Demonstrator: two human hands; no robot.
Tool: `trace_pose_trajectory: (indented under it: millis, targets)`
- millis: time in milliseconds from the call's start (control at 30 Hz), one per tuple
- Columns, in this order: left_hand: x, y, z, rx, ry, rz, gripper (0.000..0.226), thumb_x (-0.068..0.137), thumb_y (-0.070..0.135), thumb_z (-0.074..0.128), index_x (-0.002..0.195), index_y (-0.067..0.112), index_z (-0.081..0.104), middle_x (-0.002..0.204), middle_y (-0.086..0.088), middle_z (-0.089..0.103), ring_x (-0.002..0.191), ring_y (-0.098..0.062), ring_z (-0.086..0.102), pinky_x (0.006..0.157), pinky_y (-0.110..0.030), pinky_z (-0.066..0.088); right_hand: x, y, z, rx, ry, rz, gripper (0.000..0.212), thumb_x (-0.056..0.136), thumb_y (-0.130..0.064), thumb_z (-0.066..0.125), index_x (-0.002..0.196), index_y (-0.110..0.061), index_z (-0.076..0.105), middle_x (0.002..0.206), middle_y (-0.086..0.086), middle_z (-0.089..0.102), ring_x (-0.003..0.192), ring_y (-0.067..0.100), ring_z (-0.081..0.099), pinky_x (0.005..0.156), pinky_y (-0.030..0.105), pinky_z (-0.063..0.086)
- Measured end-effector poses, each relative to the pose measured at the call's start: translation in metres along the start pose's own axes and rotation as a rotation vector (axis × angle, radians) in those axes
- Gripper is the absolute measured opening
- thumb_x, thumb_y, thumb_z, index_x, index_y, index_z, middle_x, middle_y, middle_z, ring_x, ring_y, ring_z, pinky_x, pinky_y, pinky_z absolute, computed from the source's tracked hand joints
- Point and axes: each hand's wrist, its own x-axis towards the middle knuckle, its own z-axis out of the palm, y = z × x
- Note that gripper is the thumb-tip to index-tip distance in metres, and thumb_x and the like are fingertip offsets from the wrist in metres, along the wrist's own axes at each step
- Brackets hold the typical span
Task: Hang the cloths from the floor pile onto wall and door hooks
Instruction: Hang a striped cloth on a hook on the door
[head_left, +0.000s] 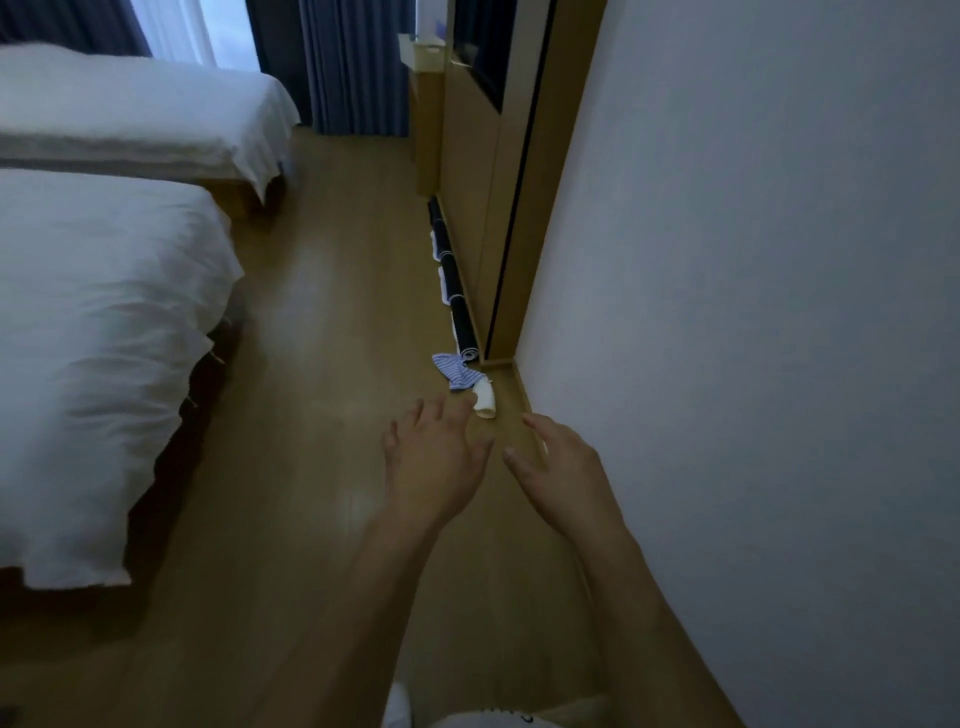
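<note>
Far left: two beds (104, 291) with white bedding, well apart from the work. Wooden floor (311, 364) between them and the wall.

My left hand (436, 462) is stretched forward over the floor, fingers (415, 415) spread wide and holding nothing. Its fingertips lie just short of a small white rolled cloth (485, 402); I cannot tell whether they touch it.

Just beyond lies a blue-and-white striped cloth (452, 371), crumpled, touching or overlapping the white one. Further back, a row of dark rolled cloths (457, 291) runs along the foot of the wooden panel (467, 197).

My right hand (561, 473) is beside the left, near the skirting of the white wall (753, 312), fingers wide and empty.

Judgement: pick-up not yet made; no cloth is hung, no hook is in view.

Risks:
- The white roll may unroll or slip if pinched by one end
- The striped cloth may drag along, since the two lie together
- The right hand is close to the wall and may knock the skirting
- Light is dim; edges of the dark rolls are hard to read
</note>
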Motion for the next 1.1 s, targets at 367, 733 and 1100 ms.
trace_pose_trajectory:
  millis: [367, 733, 1100]
  targets:
    - [0.189, -0.038, -0.020, 0.011, -0.070, 0.081, 0.055, 0.098, 0.050, 0.040, 0.149, 0.037, 0.028, 0.158, 0.000, 0.025, 0.146, -0.022, 0.018, 0.117, -0.049, 0.013, 0.175, -0.031, 0.029, 0.059, 0.089, 0.071, 0.051, 0.092, -0.036, 0.058, 0.140, -0.022, 0.047, 0.136, -0.002, 0.053, 0.122, 0.013, 0.049, 0.094, 0.018, 0.036]
    - [0.403, -0.100, -0.009, 0.072, -0.066, -0.025, 0.056, 0.097, 0.050, 0.042, 0.149, 0.036, 0.028, 0.158, -0.001, 0.026, 0.145, -0.024, 0.021, 0.117, -0.049, 0.017, 0.421, -0.039, 0.090, 0.111, -0.036, 0.046, 0.043, 0.090, -0.024, 0.061, 0.132, -0.015, 0.055, 0.127, 0.004, 0.058, 0.112, 0.018, 0.054, 0.090, 0.021, 0.040]
    - [0.599, -0.138, 0.026, 0.098, -0.165, -0.084, 0.057, 0.096, 0.050, 0.043, 0.149, 0.034, 0.029, 0.157, -0.003, 0.029, 0.143, -0.026, 0.025, 0.116, -0.047, 0.018, 0.623, -0.019, 0.136, 0.124, -0.189, 0.158, 0.027, 0.089, -0.017, 0.059, 0.113, -0.005, 0.064, 0.110, 0.009, 0.064, 0.101, 0.023, 0.060, 0.082, 0.027, 0.044]
